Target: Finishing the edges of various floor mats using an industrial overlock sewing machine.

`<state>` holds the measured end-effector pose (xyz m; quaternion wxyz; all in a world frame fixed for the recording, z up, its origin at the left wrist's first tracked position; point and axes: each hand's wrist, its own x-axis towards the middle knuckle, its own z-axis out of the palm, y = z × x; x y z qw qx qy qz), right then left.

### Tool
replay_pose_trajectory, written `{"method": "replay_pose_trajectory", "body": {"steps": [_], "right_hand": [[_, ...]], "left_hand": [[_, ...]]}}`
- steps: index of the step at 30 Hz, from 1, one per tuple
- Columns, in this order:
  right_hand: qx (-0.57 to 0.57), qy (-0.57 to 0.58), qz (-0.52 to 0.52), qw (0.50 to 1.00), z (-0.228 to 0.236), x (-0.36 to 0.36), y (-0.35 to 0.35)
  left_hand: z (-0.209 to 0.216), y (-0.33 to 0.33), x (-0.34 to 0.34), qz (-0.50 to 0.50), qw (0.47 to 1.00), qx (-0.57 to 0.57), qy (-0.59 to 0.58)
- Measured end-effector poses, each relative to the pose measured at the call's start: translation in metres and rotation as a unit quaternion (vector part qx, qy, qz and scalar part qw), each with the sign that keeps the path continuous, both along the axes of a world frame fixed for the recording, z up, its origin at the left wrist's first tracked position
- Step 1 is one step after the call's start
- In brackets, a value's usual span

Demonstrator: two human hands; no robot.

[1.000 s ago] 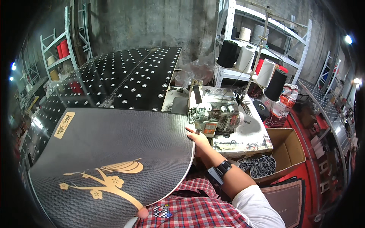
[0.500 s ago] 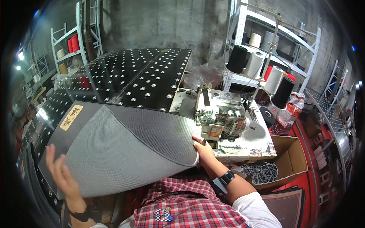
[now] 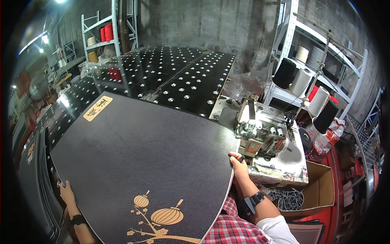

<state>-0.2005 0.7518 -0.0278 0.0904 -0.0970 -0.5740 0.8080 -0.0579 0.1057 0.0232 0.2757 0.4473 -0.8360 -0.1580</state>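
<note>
A large dark grey floor mat [image 3: 162,138] lies spread in front of me, its patterned face up. It carries a gold label patch at the far left corner and tan lanterns on a branch near me. My right hand [image 3: 240,166] is closed on its right edge, beside the sewing machine [image 3: 262,128]; a small black piece sits at those fingers. At the left edge, my left hand [image 3: 68,195] grips the mat, with its fingers partly hidden. The mat's far right edge reaches up to the machine's front.
A black table [image 3: 183,81] studded with metal balls extends behind the mat. Thread cones [image 3: 300,79] stand by a shelf [image 3: 313,28] at right. Below the machine is a cardboard box [image 3: 321,189] with grey scraps [image 3: 288,198]. More dark mats [image 3: 34,191] stand at left.
The mat's folded near part has been turned down, so its patterned face now shows. My left hand has gone from open and raised to the mat's left edge. My view has shifted left.
</note>
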Motion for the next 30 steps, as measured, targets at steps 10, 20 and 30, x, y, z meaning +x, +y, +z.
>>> {"method": "replay_pose_trajectory", "body": {"steps": [10,20,30], "right_hand": [[0.074,0.001,-0.026,0.997,-0.019,-0.025,0.005],[0.181,-0.054,-0.028,0.982,0.006,0.02,0.007],[0.165,0.004,-0.007,0.986,-0.006,0.041,-0.012]], "left_hand": [[-0.025,-0.023,-0.012,-0.136,0.947,0.086,0.277],[0.0,0.064,-0.087,-0.107,0.91,0.182,0.357],[0.013,0.092,-0.145,-0.231,0.814,0.397,0.355]]}}
